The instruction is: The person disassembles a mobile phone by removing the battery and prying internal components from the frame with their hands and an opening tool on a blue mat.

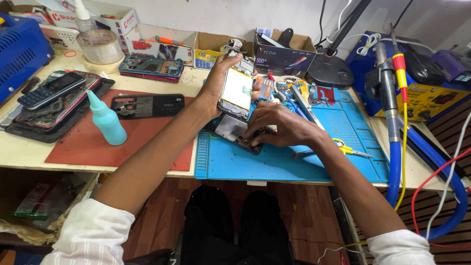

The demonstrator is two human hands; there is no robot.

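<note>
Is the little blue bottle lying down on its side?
No, the turquoise squeeze bottle stands upright on the red mat, its pointed tip up, left of the left hand holding the opened phone.

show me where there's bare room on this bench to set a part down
Free: the blue mat along its near edge, below the right hand; the red mat between the teal bottle and the bench edge. Crowded: the mat's top by the left hand, and the phones at far left.

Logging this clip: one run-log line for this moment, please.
left hand: holds opened phone raised | right hand: fingers on phone back panel | surface: blue repair mat | nearby: teal squeeze bottle
</note>
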